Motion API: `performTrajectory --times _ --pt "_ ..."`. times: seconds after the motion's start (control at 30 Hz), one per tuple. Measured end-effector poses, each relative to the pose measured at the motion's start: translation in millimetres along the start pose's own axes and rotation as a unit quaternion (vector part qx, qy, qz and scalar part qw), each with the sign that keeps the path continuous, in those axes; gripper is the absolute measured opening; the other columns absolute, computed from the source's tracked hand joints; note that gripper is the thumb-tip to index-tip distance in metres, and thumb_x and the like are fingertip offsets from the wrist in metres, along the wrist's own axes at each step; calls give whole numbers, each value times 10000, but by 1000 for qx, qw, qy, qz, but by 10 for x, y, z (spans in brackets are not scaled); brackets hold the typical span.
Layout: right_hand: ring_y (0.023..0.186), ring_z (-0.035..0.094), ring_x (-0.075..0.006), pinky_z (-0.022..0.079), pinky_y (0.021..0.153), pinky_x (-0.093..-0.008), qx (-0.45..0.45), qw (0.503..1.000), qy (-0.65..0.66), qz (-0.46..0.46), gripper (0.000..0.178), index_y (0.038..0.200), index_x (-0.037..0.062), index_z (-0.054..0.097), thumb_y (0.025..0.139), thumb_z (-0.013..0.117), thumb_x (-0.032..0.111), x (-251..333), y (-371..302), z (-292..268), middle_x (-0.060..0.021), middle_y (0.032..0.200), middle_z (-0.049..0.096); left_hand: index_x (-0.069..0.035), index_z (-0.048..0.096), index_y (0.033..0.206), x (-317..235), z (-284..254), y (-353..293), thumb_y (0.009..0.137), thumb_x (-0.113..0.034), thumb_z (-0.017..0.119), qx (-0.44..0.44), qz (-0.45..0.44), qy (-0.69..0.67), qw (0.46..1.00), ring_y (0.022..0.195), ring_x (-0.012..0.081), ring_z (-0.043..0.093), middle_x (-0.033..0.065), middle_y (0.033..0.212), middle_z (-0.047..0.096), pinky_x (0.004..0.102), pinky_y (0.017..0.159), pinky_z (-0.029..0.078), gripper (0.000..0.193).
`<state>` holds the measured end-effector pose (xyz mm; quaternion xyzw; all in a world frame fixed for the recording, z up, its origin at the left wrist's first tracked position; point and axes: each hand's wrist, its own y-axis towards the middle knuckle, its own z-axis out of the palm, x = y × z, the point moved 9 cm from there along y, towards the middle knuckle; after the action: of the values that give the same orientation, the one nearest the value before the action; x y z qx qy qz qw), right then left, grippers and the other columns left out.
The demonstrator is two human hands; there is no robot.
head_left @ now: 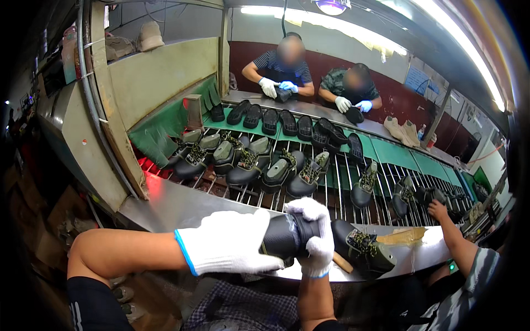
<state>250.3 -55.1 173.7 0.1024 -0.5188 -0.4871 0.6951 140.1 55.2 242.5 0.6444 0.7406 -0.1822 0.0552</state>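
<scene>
The left hand (229, 240) and right hand (316, 237), both white-gloved, are closed around a black shoe (280, 237) at the near edge of the metal surface (160, 215). Another shoe (361, 248) sits just right. The far wall's blue notice (417, 80) bears illegible print. Far right, a bottle (422, 132) stands; contents cannot be determined.

left glove (226, 243): white knit, blue cuff edge (185, 252) | right glove (322, 248): white knit, blue-edged | lower left: pale-striped dark sleeve (95, 303) | bottom centre: dark checked garment (243, 309)
</scene>
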Motion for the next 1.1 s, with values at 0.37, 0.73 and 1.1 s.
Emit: performTrajectory --times 0.37,0.73,1.1 --pt "1373 532 -387 357 1207 -532 60 989 -112 75 423 1157 48 665 879 748 356 436 -274 -245 -216 1363 609 23 615 1061 -618 185 32 787 -730 792 -87 197 48 975 666 377 743 184 819 717 516 576 594 821" --pt "952 681 -319 554 905 -401 22 836 -548 4 177 1121 25 673 1035 623 172 1167 -10 186 -137 1014 664 24 575 1283 -851 127 331 715 -724 847 -61 246 76 964 708 347 767 168 962 738 446 616 616 977" --pt "1200 687 -316 520 1086 -430 23 901 -434 -10 390 1361 10 614 1065 635 263 727 217 74 -157 1266 693 -17 588 1249 -256 -85 215 642 -415 953 -170 70 -52 982 867 376 783 208 942 772 452 810 619 813"
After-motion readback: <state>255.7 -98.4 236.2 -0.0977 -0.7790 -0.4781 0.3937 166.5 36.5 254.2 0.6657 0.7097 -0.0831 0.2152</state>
